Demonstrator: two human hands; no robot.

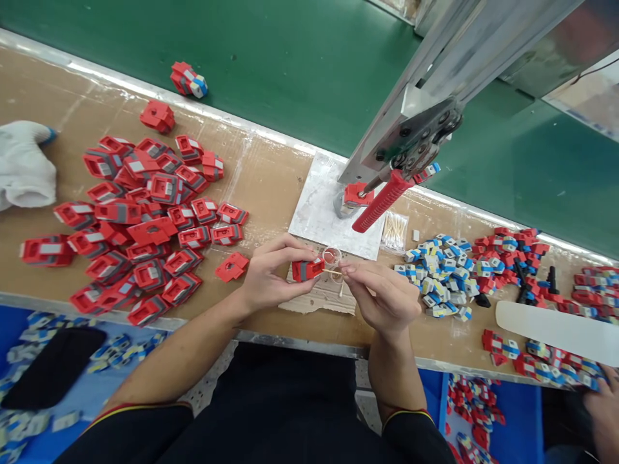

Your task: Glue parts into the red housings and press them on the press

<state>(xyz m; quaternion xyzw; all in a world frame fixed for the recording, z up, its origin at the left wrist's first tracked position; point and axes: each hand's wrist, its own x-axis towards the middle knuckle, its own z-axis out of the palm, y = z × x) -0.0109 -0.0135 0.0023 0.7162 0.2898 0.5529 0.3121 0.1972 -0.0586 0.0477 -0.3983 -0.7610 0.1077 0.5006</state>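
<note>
My left hand (274,272) is closed around a red and grey plastic part (307,269), held over a piece of cardboard (309,301). Between the fingertips of my right hand (384,295) is a cotton swab (331,271), its far end at the right side of the red part. Just behind the swab sits a small clear cup (332,256). A second swab (341,290) lies on the cardboard. Beyond my hands a toggle press with a red handle (384,203) stands over a red part (356,193) on a white plate (309,216).
Many red parts (162,187) are heaped on the left, near a white glove (26,166). A bag of swabs (394,231) and piled white-blue parts (442,274) lie right. A green conveyor belt (271,64) runs behind. Another person's hand (604,403) shows at far right.
</note>
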